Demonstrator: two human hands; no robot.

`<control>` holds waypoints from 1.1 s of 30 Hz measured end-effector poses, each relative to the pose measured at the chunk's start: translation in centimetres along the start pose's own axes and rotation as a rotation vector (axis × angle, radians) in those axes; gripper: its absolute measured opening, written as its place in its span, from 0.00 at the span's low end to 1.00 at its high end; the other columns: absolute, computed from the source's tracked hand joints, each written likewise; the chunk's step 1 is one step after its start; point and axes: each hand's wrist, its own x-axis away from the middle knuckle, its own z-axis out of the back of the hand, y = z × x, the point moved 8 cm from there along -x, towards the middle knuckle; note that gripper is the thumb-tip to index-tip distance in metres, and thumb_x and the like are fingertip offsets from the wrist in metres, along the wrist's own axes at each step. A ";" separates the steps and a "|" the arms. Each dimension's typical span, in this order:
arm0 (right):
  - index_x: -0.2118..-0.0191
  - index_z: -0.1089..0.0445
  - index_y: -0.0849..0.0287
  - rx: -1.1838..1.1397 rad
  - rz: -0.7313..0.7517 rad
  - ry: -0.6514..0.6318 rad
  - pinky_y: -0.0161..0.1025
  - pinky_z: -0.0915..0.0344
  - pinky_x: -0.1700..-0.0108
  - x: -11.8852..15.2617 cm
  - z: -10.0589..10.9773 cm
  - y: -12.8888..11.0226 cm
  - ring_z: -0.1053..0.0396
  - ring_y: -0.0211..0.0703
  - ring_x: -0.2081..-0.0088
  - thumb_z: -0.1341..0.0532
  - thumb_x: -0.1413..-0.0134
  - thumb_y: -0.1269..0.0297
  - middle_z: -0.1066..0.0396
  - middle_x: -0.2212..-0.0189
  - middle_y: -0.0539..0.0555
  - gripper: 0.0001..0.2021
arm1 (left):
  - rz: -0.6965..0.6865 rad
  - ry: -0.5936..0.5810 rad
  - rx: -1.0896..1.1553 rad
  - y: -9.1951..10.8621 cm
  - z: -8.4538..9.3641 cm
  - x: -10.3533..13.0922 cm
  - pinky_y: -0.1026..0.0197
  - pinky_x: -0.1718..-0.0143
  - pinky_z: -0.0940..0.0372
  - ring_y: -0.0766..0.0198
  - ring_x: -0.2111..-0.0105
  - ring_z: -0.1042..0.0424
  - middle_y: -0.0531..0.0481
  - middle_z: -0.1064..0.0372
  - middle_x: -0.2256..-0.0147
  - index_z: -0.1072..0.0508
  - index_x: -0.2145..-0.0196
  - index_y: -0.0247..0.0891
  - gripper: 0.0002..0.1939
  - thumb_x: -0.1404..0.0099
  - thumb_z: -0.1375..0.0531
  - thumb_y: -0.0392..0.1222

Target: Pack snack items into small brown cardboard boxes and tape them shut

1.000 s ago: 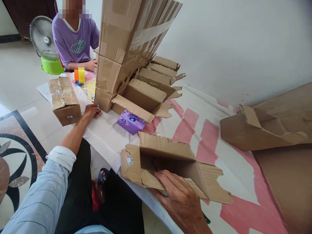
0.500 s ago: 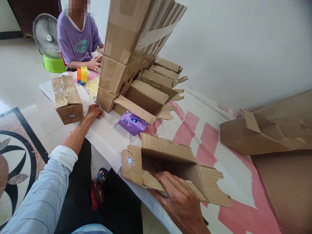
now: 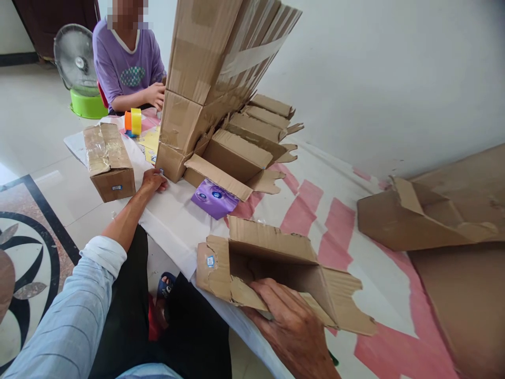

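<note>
My right hand (image 3: 290, 321) grips the near side of an open cardboard box (image 3: 272, 246), thumb outside and fingers over the edge. The box lies on the cloth-covered table with its flaps spread, and a small blue-and-white label marks its left end. My left hand (image 3: 153, 180) rests on the cloth with curled fingers, close to the bottom corner of the tall stack of cardboard boxes (image 3: 185, 121). A blue label shows by its fingertips; whether they pinch anything is hidden. Left of that hand stands a taped, closed cardboard box (image 3: 112, 181).
Several open boxes (image 3: 236, 150) lie beside the stack, with a purple packet (image 3: 215, 199) in front. Tape rolls (image 3: 135, 121) sit near a person in a purple shirt (image 3: 130, 63). More cardboard (image 3: 394, 221) stands at right. A fan (image 3: 79, 60) is behind.
The other person's hand has shifted slightly and is now nearer the stack's edge. My two hands and the boxes stay in place.
</note>
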 end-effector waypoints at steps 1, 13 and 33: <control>0.54 0.27 0.55 -0.001 0.000 0.003 0.43 0.32 0.55 0.0 0.0 0.0 0.22 0.48 0.63 0.48 0.12 0.52 0.20 0.64 0.54 0.19 | -0.003 -0.004 -0.014 0.1 0.1 0.0 0.64 0.70 0.26 0.62 0.75 0.18 0.46 0.16 0.69 0.27 0.32 0.29 0.32 0.32 0.30 0.31; 0.57 0.27 0.54 0.000 -0.010 0.017 0.43 0.32 0.59 -0.1 0.2 0.1 0.23 0.48 0.65 0.45 0.14 0.54 0.21 0.66 0.53 0.17 | -0.194 0.151 -0.500 2.4 1.2 -0.1 0.52 0.45 0.23 0.43 0.44 0.14 0.33 0.13 0.46 0.14 0.41 0.35 0.23 0.33 0.32 0.33; 0.55 0.25 0.55 -0.014 -0.021 0.018 0.43 0.32 0.57 0.0 0.2 0.1 0.23 0.49 0.63 0.44 0.14 0.56 0.21 0.65 0.54 0.15 | -0.344 0.162 -0.966 4.0 1.0 0.1 0.47 0.41 0.26 0.36 0.39 0.19 0.29 0.16 0.42 0.13 0.40 0.36 0.22 0.23 0.40 0.43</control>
